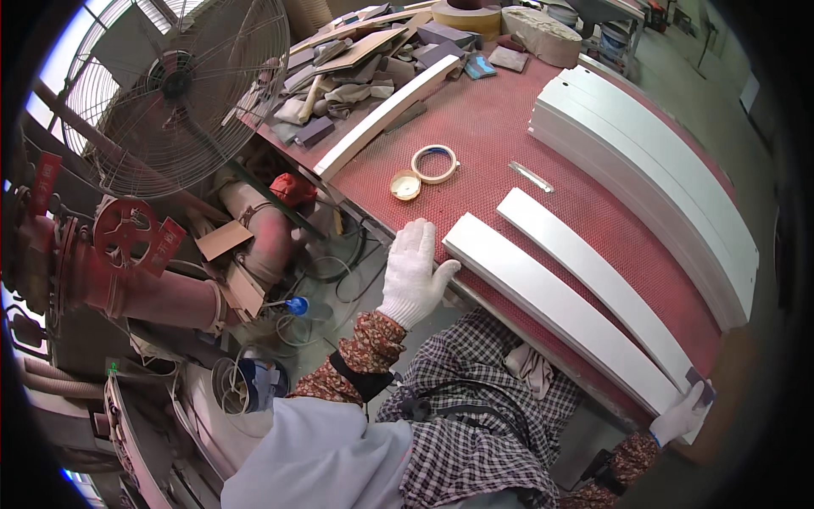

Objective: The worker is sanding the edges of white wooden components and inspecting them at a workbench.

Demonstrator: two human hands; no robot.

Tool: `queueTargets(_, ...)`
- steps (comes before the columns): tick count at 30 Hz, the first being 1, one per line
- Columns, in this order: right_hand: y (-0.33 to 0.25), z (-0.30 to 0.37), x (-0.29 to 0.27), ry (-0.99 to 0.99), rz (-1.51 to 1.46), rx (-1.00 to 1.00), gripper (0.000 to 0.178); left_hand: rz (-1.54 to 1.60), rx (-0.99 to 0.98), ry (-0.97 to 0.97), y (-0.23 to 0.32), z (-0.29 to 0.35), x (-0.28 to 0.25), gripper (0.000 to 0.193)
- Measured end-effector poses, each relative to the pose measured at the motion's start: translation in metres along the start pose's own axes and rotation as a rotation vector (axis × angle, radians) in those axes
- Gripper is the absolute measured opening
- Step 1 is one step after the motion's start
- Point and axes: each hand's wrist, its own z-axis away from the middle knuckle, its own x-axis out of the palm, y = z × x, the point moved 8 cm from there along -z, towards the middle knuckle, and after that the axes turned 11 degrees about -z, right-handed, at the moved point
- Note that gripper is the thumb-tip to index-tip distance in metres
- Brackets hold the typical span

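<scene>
My left hand point(415, 270), in a white knit glove, is open and flat at the table's near edge. Its thumb lies close to the left end of a long white panel point(551, 310); whether they touch I cannot tell. At the panel's other end, my right hand point(681, 416), gloved too, closes round a small dark purple-grey block point(702, 388), which resembles a sanding block. That block is over the right ends of the panel and of a narrower white strip point(585, 271) lying beyond it.
A stack of white curved panels point(644, 161) lies on the red table point(475, 144). A masking tape roll point(435, 165), a small round tub point(405, 185) and a thin blade-like tool point(532, 177) sit mid-table. Blocks and scraps point(365, 72) pile at the back left, near a fan point(174, 76).
</scene>
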Motion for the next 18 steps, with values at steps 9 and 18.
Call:
queueTargets(9,0.031,0.041,0.103,0.081,-0.408,0.164,0.039,-0.002,0.612,-0.287,0.144,0.005,0.044,0.088)
queueTargets(18,0.048,0.041,0.095,0.144,-0.446,0.148,0.033,-0.394,0.364,-0.287,0.081,-0.045,0.062,0.093)
